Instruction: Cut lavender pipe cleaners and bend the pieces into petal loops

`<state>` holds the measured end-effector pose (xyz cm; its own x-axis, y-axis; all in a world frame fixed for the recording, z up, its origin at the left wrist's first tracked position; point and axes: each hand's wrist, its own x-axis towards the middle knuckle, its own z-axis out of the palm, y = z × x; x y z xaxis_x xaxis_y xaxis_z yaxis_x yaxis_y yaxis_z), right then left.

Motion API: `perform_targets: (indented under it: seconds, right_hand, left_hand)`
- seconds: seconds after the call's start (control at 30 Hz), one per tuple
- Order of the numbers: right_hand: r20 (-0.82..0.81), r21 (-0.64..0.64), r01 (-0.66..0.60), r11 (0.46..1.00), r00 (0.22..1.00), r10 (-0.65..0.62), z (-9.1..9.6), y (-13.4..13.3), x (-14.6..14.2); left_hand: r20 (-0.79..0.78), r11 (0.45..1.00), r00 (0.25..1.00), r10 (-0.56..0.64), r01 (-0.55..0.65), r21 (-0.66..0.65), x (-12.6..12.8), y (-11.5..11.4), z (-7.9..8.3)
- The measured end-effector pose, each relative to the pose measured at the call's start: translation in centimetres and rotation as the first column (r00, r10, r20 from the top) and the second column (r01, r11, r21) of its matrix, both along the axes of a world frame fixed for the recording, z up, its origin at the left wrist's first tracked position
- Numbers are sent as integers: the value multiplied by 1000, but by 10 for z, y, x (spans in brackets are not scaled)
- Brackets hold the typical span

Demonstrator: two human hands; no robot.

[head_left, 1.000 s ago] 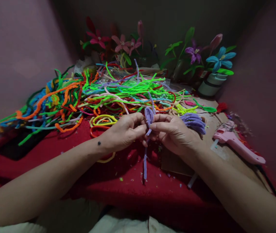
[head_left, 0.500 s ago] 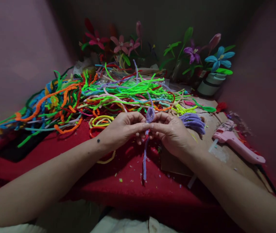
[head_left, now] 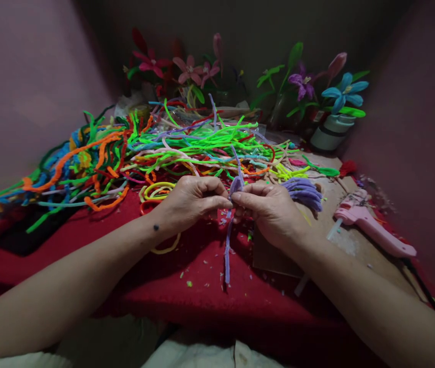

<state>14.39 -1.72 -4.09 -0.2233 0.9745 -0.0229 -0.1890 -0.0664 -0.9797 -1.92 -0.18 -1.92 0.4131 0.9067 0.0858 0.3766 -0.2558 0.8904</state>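
Note:
Between my hands is a purple pipe cleaner (head_left: 227, 255), bent into a small loop near the fingertips. One straight end hangs down toward the red cloth and another points up past the loop. My left hand (head_left: 198, 201) pinches it from the left side, thumb and fingers together. On the other side, my right hand (head_left: 269, 207) has its thumb pressed over the lower part of the loop. The fingers hide where the strands meet. A bundle of folded purple pipe cleaners (head_left: 304, 194) lies just beyond my right hand.
A big heap of coloured pipe cleaners (head_left: 217, 138) spreads across the back. On the cardboard (head_left: 370, 271) at right rests a pink glue gun (head_left: 374, 225). Pipe-cleaner flowers stand behind, including a blue flower (head_left: 345, 93) in a jar (head_left: 332, 134). Yellow-handled scissors (head_left: 160, 190) lie near my left hand.
My right thumb has moved up onto the purple loop and covers more of it. The loop is turned more edge-on, and my left fingertips have shifted slightly left.

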Motion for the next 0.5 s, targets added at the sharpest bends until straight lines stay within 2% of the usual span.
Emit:
perform_targets:
  seconds: [0.07, 0.17, 0.33, 0.4, 0.5]
  right_hand:
    - [62, 0, 3, 1000, 998, -3, 2, -2, 0]
    - [135, 23, 16, 1000, 991, -19, 5, -4, 1]
    - [200, 71, 36, 997, 979, -50, 8, -5, 1]
    - [205, 87, 59, 994, 976, -76, 7, -5, -1]
    - [183, 80, 141, 987, 971, -154, 4, -4, -4]
  left_hand:
    - [-42, 1000, 999, -24, 24, 18, -2, 2, 0]
    - [-75, 1000, 997, 2, 0, 31, -2, 2, 2]
    - [-50, 991, 999, 19, -25, -129, 2, -4, 5]
    - [-40, 995, 999, 32, -36, -97, 5, -6, 4]
    - [-21, 997, 997, 68, -67, 33, 8, -10, -2]
